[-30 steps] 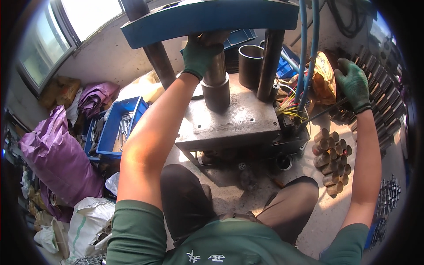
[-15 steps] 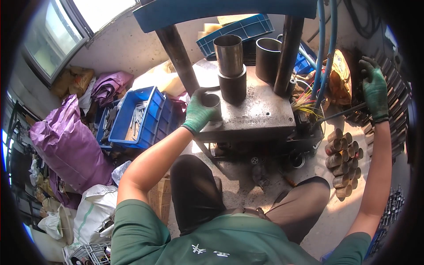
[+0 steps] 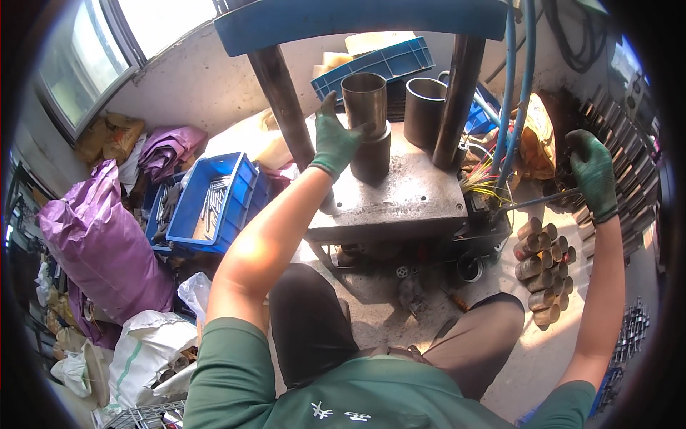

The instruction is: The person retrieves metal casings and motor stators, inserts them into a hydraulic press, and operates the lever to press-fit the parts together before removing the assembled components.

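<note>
1. Your left grip (image 3: 336, 143) is opened out, thumb and fingers spread, at the left side of the bright metal tube (image 3: 364, 107); the thumb overlaps the tube in view, but you cannot tell whether it presses on it.
2. That tube stands upright before you, long axis vertical, its open mouth facing up.
3. Its lower end meets the top of a darker, thicker collar (image 3: 371, 163), also upright, on your bench (image 3: 411, 196); how deep it sits is hidden.
4. Right of it, apart, you have a wider dark tube (image 3: 421, 118), upright and open-topped.
5. Your right grip (image 3: 593, 171) has bent fingers beside a thin lever (image 3: 539, 201); you cannot tell whether it grasps it.
6. Above your bench spans a blue crossbeam (image 3: 364, 27).
</note>
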### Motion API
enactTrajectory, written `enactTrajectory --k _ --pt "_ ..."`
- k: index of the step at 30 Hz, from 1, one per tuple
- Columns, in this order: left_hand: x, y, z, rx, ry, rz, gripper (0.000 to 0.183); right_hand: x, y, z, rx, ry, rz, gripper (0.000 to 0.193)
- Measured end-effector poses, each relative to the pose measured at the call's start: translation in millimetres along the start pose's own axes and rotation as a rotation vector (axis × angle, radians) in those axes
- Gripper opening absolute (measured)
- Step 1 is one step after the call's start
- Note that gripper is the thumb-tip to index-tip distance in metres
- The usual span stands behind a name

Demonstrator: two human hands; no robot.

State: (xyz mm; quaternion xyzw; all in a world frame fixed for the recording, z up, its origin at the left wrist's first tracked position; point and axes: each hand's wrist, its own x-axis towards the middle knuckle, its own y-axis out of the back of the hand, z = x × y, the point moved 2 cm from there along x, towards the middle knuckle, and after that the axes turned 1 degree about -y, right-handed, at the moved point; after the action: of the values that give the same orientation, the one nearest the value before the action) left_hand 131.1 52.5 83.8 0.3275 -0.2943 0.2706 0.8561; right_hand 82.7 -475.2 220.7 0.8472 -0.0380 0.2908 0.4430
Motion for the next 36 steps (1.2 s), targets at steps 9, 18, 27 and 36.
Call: enactTrajectory --k 9,18,27,36 --pt "45.6 -35.7 6.9 -0.468 0.245 -0.045 0.109 -65.2 7.1 -25.1 -0.102 -0.025 0.054 0.041" --pt "17.1 12.0 95.7 -0.472 -0.237 0.127 0.096 -141.6 10.0 -38.0 -0.261 0.085 0.007 0.037" --pt "-137.7 -13.9 63.6 -1.919 0.968 -0.284 0.081 -140.3 -63.1 -147.4 -0.335 0.42 -0.381 0.038" --pt "-143.3 -15.8 37.7 -2.016 1.085 -0.197 0.081 -121.4 -219.9 -129.3 0.337 0.002 -0.347 0.02"
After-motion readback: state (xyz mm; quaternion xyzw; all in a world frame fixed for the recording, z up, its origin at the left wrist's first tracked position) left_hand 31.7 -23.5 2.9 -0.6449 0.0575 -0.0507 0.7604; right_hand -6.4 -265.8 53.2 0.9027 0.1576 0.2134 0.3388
